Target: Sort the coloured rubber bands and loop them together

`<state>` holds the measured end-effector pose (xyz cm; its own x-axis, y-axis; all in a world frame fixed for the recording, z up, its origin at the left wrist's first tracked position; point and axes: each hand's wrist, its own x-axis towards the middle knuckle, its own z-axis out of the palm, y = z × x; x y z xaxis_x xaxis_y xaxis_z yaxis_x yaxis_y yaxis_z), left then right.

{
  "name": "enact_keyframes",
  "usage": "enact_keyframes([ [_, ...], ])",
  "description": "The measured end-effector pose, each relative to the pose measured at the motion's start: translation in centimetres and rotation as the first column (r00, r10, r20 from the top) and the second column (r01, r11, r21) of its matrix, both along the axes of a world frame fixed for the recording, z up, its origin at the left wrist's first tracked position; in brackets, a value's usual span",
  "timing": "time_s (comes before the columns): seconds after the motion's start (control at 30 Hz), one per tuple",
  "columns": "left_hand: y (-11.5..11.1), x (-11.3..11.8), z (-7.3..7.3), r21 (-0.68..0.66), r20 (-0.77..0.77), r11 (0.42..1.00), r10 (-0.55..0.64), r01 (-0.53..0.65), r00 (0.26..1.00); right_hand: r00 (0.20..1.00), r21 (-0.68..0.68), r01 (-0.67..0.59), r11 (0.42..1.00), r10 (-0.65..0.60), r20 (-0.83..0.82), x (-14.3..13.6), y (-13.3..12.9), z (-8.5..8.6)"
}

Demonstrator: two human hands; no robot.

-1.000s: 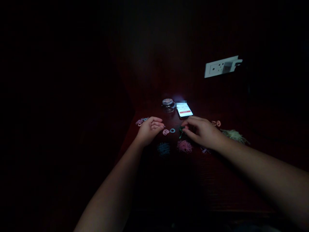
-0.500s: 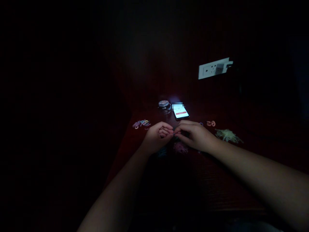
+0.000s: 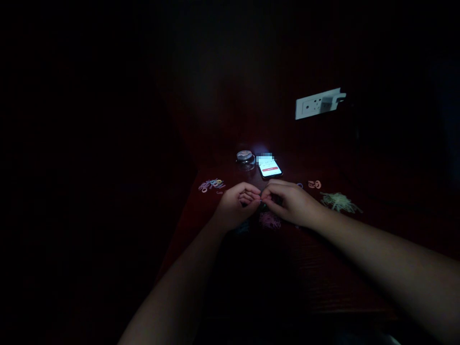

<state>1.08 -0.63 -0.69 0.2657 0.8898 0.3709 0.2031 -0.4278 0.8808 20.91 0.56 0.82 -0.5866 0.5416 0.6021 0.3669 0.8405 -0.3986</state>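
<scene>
A very dark view down onto a dark red wooden counter (image 3: 323, 268), lit mainly by a glowing phone (image 3: 270, 168) lying face up at the back. Two bare hands meet at the middle: the left hand (image 3: 237, 203) and the right hand (image 3: 293, 202) each pinch their fingers closed on one tiny item (image 3: 261, 201) held between them just above the counter; it is too small and dim to name, possibly a small elastic band. It looks very light, thin and probably stretchy, easy to lose, best taken by fingertip pinch at its ends. Around the hands lie four loose heaps of small bands: mixed colours (image 3: 212, 184) at left, pink (image 3: 269, 220) under the right hand, bluish (image 3: 243, 227) under the left, pale yellow-green (image 3: 339, 201) at right. One small pair of pink rings (image 3: 314, 184), one round lidded jar (image 3: 245, 157) and one white wall socket (image 3: 318, 103) also show
</scene>
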Motion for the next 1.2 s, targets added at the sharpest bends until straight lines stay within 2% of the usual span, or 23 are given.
enact_keyframes([
  [0.33, -0.06, 0.42, 0.29, 0.033, 0.016, 0.999, 0.016, -0.016, 1.0, 1.0, -0.014, -0.019, 1.0, 0.019, 0.006, 0.15, 0.15, 0.08],
  [0.77, -0.19, 0.13, 0.44, 0.123, -0.089, 0.991, 0.065, -0.054, 0.994, 0.999, -0.077, -0.004, 0.997, 0.002, -0.036, 0.49, 0.45, 0.05],
  [1.2, -0.09, -0.18, 0.47, 0.122, -0.13, 0.991, 0.07, -0.054, 0.989, 0.998, -0.096, 0.024, 0.995, -0.029, -0.05, 0.83, 0.57, 0.14],
])
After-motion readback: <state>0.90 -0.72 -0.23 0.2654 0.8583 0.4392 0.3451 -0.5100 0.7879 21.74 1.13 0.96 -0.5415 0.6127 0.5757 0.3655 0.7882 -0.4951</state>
